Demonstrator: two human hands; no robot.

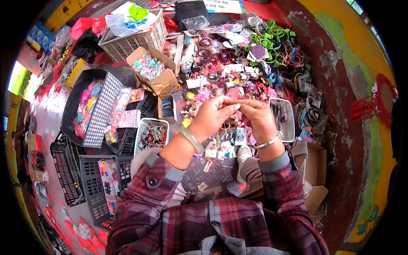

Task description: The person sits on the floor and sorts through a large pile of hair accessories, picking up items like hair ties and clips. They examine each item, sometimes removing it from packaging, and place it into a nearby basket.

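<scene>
My left hand [210, 117] and my right hand [261, 122] meet in front of me, fingertips pinched together. Whatever they hold, if anything, is too small or hidden to make out. Beneath them spreads a dense pile of hair accessories [219, 78], mostly pink, red and white. A white basket [137, 146] of small colourful pieces stands by my left wrist. Beside my right hand is another white basket [293, 127] with dark thin items in it. Between my forearms lie small carded pieces, among them a blue patterned card [240, 136].
Green headbands [272, 42] and dark coiled bands [312, 114] lie at the right. Left of me are a cardboard box [163, 80] of wrapped pieces, a houndstooth box [101, 111] and black crates [91, 180]. A pale crate [123, 47] stands far left, an open carton [316, 170] near right.
</scene>
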